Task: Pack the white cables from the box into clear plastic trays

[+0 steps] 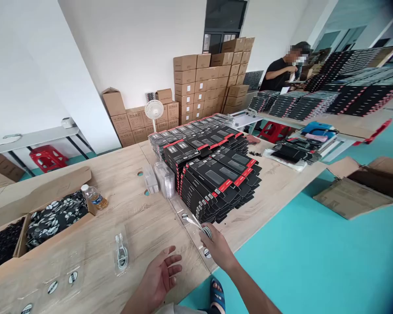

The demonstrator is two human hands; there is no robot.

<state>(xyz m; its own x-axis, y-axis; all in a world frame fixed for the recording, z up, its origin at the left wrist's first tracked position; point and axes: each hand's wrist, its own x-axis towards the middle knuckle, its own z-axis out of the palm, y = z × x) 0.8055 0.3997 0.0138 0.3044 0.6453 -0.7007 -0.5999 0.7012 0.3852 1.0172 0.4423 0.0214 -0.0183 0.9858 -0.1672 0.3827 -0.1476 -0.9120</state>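
Note:
My right hand (pixel 214 244) is closed around a coiled white cable (pixel 207 231), with its pale end pointing up and left. Palm turned inward and fingers curled apart, my left hand (pixel 160 277) holds nothing above the wooden table. Another coiled white cable in a clear bag (pixel 121 253) lies to the left of it. Flat clear bags with round dark labels (pixel 72 278) are spread at the lower left, and similar bags (pixel 207 253) lie under and beside my right hand. Just beyond it, black and red flat boxes (pixel 216 174) are stacked in fanned rows.
Clear plastic cases (pixel 165 179) stand beside the stacks. A bottle (pixel 94 198) leans by a carton of black patterned pouches (pixel 57 218). An open carton (pixel 356 192) rests on the floor at right. Behind are a white fan (pixel 154 110), piled cartons (pixel 196 87) and a co-worker (pixel 278 74).

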